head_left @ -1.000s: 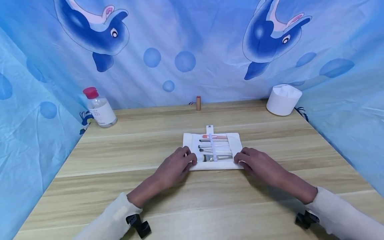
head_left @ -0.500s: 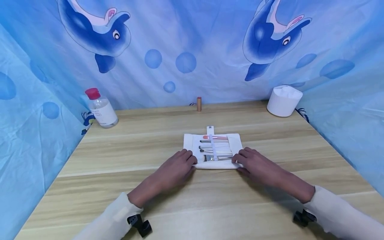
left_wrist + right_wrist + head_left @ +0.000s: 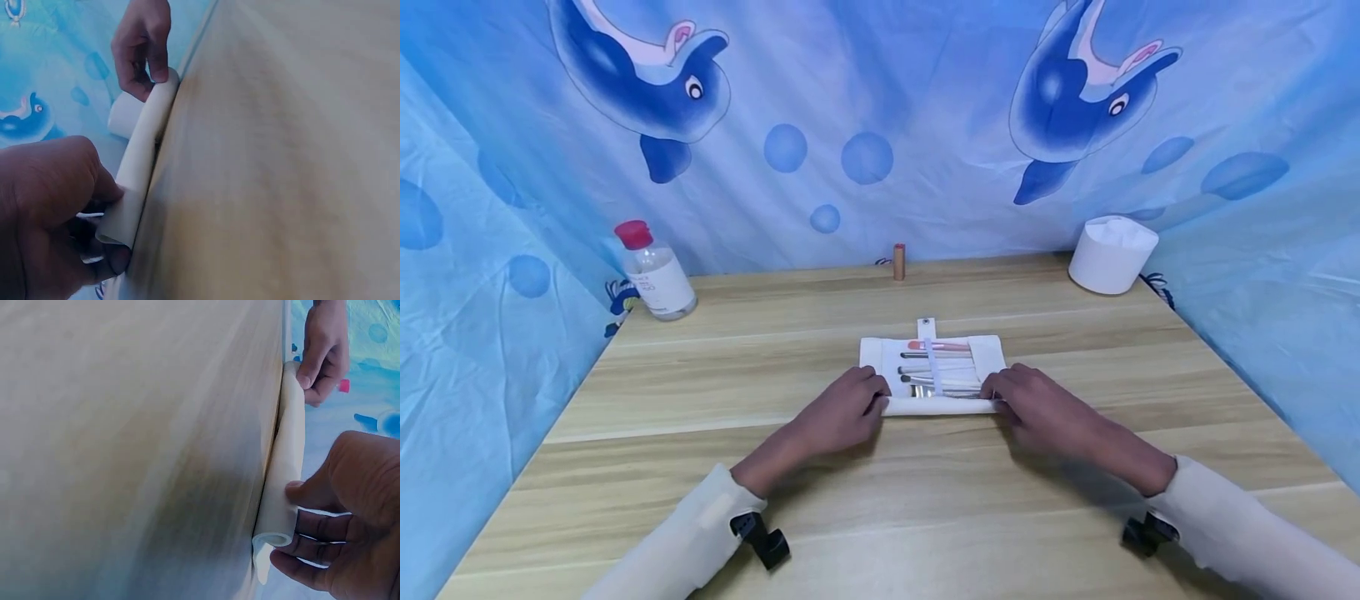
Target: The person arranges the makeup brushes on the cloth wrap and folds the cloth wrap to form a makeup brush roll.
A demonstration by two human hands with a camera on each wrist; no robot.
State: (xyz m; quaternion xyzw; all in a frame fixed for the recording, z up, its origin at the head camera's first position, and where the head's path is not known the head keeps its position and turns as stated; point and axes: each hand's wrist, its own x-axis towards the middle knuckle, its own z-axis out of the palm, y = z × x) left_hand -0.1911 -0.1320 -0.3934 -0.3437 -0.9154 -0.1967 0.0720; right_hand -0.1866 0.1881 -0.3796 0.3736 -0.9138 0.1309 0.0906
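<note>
A white makeup brush roll (image 3: pixel 889 357) lies partly unrolled on the table, its near edge curled into a tube (image 3: pixel 275 512). Several makeup brushes (image 3: pixel 942 368) sit inside it under a strap, and a snap tab (image 3: pixel 927 327) points to the far side. At the tube's left end, my left hand (image 3: pixel 844 410) grips the rolled edge between thumb and fingers. My right hand (image 3: pixel 1037 410) pinches the opposite end, thumb on the near side and fingers behind. The lowest brush is partly covered by the rolled edge.
On the wooden table (image 3: pixel 880 517), a clear bottle with a red cap (image 3: pixel 658 275) stands at the back left. A small brown tube (image 3: pixel 898 262) is at the back middle, and a white cylindrical item (image 3: pixel 1112 257) at the back right. A blue dolphin-print curtain (image 3: pixel 865 100) surrounds the far edges.
The near edge of the brush roll has been rolled away from me, covering more of the lowest brush. Both hands have shifted slightly forward with it.
</note>
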